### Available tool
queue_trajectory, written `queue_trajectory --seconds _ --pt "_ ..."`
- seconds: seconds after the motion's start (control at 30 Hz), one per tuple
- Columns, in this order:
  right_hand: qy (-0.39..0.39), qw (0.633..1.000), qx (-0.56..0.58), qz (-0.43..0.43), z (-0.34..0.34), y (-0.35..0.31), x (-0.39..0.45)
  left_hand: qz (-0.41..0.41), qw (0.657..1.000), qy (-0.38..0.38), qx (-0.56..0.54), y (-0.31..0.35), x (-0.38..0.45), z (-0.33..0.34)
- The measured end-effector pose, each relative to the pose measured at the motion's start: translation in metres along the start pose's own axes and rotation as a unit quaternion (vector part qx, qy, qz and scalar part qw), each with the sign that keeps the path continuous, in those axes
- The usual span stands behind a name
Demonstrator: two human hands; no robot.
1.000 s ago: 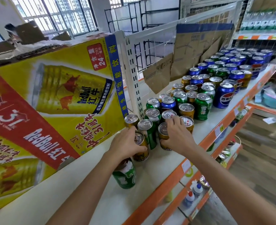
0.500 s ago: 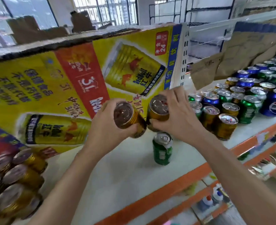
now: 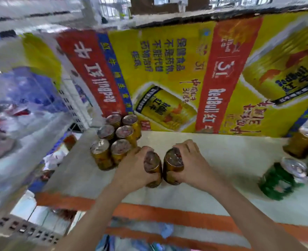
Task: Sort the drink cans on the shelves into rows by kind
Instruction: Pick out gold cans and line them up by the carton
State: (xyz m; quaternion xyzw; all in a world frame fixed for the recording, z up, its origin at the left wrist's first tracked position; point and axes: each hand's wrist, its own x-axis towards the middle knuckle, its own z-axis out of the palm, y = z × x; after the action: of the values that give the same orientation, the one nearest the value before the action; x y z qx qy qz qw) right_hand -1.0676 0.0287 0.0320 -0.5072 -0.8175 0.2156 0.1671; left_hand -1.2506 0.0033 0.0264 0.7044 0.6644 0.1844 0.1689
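My left hand (image 3: 133,169) grips a gold can (image 3: 152,164) and my right hand (image 3: 193,164) grips a second gold can (image 3: 173,165). Both cans are side by side, low over the white shelf (image 3: 222,160), just right of a block of several gold cans (image 3: 117,140) standing in two rows at the shelf's left end. A green can (image 3: 280,180) stands at the right, with another gold can (image 3: 302,142) behind it at the frame's edge. The picture is blurred by motion.
A big yellow and red Red Bull carton (image 3: 194,75) stands upside down along the back of the shelf. The shelf's orange front edge (image 3: 167,212) runs below my wrists. A white perforated upright (image 3: 71,98) bounds the left end; lower shelves hold blurred goods.
I lifted two gold cans out of the mixed group at the right and carried them left. They are now low beside the gold block; the view swung left with them.
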Motion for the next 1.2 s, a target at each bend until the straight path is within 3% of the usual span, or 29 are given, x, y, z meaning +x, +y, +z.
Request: queue_trajectory --seconds 0.2,0.4,0.73,0.83,1.0,1.2 --pt "-0.035 0.999 0.004 -0.038 0.035 -0.021 0.015 -0.048 0.999 0.002 -0.021 -0.045 -0.018 -0.007" --pt "-0.035 0.998 0.017 -0.055 0.052 -0.04 0.027 -0.088 0.993 0.054 -0.062 -0.077 -0.035 -0.027" --pt "-0.034 0.995 0.051 -0.076 0.078 -0.082 0.044 -0.113 0.991 0.063 -0.012 -0.125 -0.043 -0.058" --pt "-0.025 0.994 0.046 -0.092 0.087 -0.095 0.048 -0.106 0.991 0.07 -0.044 -0.133 -0.041 -0.063" --pt "-0.023 0.994 0.041 -0.097 0.089 -0.101 0.048 -0.087 0.989 0.012 -0.118 -0.144 -0.037 -0.077" --pt "-0.051 0.996 0.034 -0.069 0.083 -0.103 0.046 -0.048 0.992 0.008 -0.12 -0.155 -0.039 -0.084"
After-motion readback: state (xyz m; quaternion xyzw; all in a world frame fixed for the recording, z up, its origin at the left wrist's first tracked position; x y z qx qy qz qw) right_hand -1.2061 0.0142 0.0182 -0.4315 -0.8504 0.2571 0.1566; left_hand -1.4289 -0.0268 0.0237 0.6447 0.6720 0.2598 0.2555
